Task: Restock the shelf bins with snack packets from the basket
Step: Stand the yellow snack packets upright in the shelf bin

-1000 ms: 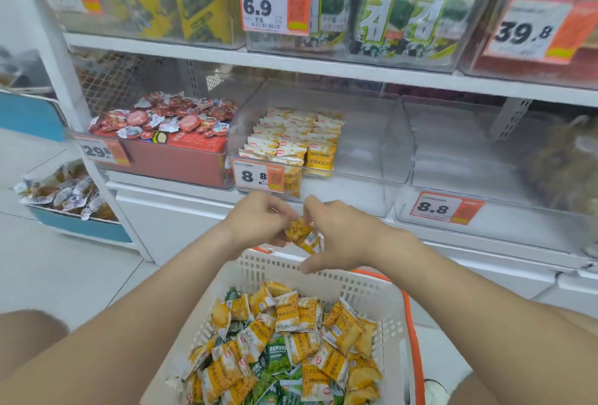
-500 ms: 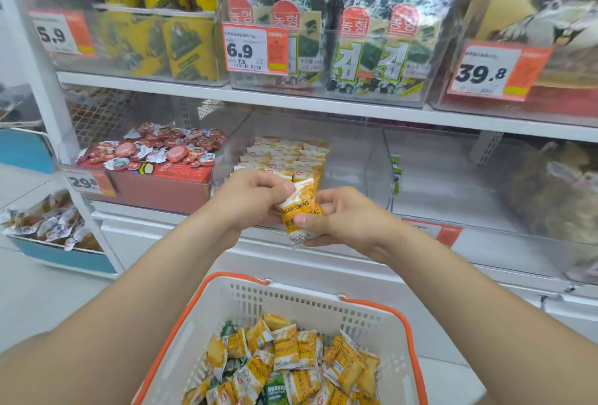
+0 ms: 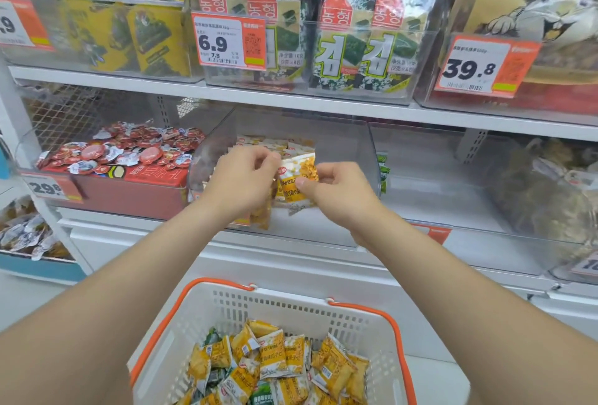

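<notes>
Both holding one packet (image 3: 299,178): left hand (image 3: 241,178) pinching its left edge, right hand (image 3: 339,194) pinching lower right edge, at bin (image 3: 351,146) opening just beyond knuckles. Likely light, soft, slick film; grip by crimped seams, avoid crushing contents. Below forearms, basket (image 3: 291,306) with more

At twelve o'clock you read "6.9" above a smaller "7.5" on the orange-and-white price tag (image 3: 228,40). Just right of it, the green-and-white seaweed packs (image 3: 352,32) carry a large Korean "김". At two o'clock, the orange-edged tag (image 3: 482,65) says "39.8". At nine o'clock, a blurred tag (image 3: 48,187) shows "29", the last digit unclear. The yellow-and-white snack packet (image 3: 296,181) at centre reads "ROE" and "黄味".
</notes>
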### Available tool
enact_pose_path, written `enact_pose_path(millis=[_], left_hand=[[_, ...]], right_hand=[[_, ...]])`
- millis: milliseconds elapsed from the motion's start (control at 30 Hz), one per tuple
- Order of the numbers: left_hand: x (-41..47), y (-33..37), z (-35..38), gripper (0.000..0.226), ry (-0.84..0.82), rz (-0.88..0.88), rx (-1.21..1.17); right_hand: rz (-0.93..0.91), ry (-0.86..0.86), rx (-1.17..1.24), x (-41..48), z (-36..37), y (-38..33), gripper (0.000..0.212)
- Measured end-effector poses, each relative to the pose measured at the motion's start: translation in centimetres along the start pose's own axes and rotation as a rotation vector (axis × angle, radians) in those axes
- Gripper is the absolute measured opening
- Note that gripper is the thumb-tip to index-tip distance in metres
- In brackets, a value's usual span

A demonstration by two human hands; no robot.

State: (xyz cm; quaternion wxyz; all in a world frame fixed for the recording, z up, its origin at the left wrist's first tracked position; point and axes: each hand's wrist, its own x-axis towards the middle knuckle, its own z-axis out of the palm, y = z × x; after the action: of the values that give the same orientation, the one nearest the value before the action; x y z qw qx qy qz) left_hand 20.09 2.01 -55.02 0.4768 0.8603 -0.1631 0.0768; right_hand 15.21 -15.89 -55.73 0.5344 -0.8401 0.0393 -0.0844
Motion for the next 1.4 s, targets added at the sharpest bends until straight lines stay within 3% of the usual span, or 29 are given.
enact_pose_path(millis=[67, 133, 200, 300, 500, 700, 800, 933, 1100, 1233, 1400], left_hand=[[0.6, -0.5, 0.3, 0.029, 0.000, 0.032, 0.196], [0.9, -1.7, 1.2, 0.022, -0.002, 0.081, 0.330], [1.0, -3.4, 2.2, 0.021, -0.024, 0.136, 0.446], [1.6, -4.7, 3.2, 0.021, -0.076, 0.179, 0.568], [1.9, -5.3, 3.0, 0.040, -0.151, 0.189, 0.726], [1.8, -6.1, 1.8, 0.042, -0.186, 0.213, 0.699], [1.6, -6.3, 1.5, 0.036, -0.200, 0.186, 0.701], [1.5, -6.2, 1.5, 0.052, -0.223, 0.173, 0.809], [1.5, -6.2, 1.0, 0.075, -0.281, 0.156, 0.796], [1.2, -6.1, 0.8, 0.071, -0.244, 0.145, 0.775], [0.3, -5.4, 0.8, 0.043, -0.115, 0.232, 0.706]], right_hand=[[-0.079, 0.140, -0.178, 0.9, -0.2, 0.5, 0.020], [-0.098, 0.171, -0.259, 2.1, 0.0, 1.3, 0.026], [-0.057, 0.182, -0.172, 3.3, 0.4, 2.0, 0.032], [-0.022, 0.224, -0.109, 4.8, 0.5, 2.4, 0.023], [0.067, 0.021, -0.414, 7.1, 1.0, 3.6, 0.037], [0.210, -0.207, -0.499, 8.0, 1.6, 2.9, 0.030], [0.173, -0.176, -0.565, 8.8, 2.3, 2.9, 0.032], [0.133, -0.156, -0.576, 9.8, 3.2, 3.1, 0.033], [0.092, -0.030, -0.709, 10.2, 4.1, 3.3, 0.060], [0.024, -0.045, -0.831, 10.2, 4.4, 3.1, 0.046], [0.078, -0.218, -0.641, 9.7, 3.4, 3.0, 0.027]])
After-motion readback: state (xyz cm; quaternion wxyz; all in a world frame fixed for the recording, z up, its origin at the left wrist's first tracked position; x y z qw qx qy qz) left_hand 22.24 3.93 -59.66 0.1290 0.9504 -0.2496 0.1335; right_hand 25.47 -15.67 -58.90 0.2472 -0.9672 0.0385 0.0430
